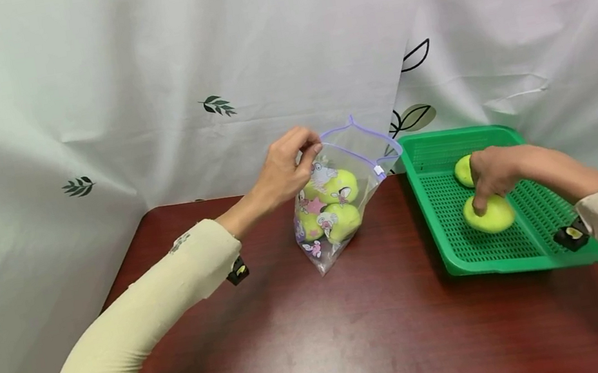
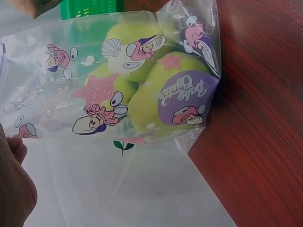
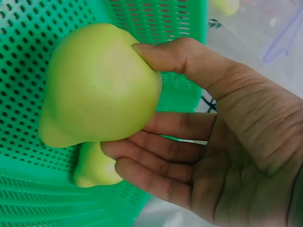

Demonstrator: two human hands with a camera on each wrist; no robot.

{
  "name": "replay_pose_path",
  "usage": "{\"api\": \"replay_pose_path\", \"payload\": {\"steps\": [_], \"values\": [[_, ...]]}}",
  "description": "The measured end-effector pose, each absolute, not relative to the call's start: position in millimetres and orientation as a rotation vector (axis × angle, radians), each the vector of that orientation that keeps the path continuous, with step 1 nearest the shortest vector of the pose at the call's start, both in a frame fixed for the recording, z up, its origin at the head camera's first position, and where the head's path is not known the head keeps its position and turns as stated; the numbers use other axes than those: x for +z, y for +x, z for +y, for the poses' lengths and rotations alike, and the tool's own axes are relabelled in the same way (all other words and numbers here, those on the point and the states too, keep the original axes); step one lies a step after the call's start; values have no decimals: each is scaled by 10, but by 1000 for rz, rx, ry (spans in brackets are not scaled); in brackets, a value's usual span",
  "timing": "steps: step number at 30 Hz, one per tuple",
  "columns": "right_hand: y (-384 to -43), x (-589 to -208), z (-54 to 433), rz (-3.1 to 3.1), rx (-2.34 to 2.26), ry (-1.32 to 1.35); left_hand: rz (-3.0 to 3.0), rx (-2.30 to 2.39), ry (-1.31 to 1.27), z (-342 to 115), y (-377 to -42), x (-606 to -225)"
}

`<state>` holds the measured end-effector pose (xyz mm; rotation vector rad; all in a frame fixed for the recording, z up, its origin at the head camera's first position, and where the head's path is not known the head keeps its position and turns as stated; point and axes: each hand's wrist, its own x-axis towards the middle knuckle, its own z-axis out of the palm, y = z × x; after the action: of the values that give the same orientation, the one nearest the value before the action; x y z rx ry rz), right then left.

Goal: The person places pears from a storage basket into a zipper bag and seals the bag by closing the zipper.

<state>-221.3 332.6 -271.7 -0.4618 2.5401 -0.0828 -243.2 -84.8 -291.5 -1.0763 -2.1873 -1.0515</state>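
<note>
My left hand [image 1: 293, 160] pinches the rim of a clear slider zip bag [image 1: 319, 261] printed with cartoon figures and pink stars. The bag's purple-edged mouth gapes, and several yellow-green lemons [image 1: 344, 221] lie in its lower part. In the left wrist view the lemons [image 2: 165, 90] show through the plastic. On the right, my right hand [image 1: 495, 172] grips a lemon [image 3: 102, 85] over the green basket [image 1: 435, 230], thumb on one side and fingertips on the other. Another lemon [image 1: 464, 172] sits in the basket behind that hand, and the right wrist view shows it below the fingers.
The basket, with perforated floor and walls, stands at the right side of the dark red wooden table [image 1: 347, 342]. White curtains [image 1: 253, 44] with leaf prints hang close behind the table. A white slider [image 1: 379, 170] sits on the bag's zip.
</note>
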Motion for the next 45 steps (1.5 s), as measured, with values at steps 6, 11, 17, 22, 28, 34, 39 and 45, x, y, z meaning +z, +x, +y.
{"api": "replay_pose_path", "payload": {"steps": [6, 11, 17, 22, 28, 34, 39, 45], "values": [[-2240, -2571, 3254, 2651, -36, -526, -2170, -1044, -1065, -868, -2431, -2919], [-2243, -2475, 3209, 2702, -35, -518, -2167, -1049, -1069, -869, -2421, -2915], [-2236, -2386, 3160, 2755, -59, -508, -2186, -1043, -1068, -864, -2421, -2908], [-2236, -2300, 3115, 2803, -75, -514, -2180, -1047, -1069, -865, -2427, -2901], [-2240, -2155, 3060, 2870, -73, -509, -2169, -1044, -1068, -877, -2412, -2906], [-2256, -2005, 3024, 2937, -70, -510, -2178, -1051, -1067, -872, -2406, -2900], [-2280, -1913, 2993, 2978, -105, -498, -2188, -1050, -1065, -874, -2402, -2903], [-2293, -1827, 2965, 3008, -140, -486, -2180, -1062, -1065, -879, -2402, -2899]]}}
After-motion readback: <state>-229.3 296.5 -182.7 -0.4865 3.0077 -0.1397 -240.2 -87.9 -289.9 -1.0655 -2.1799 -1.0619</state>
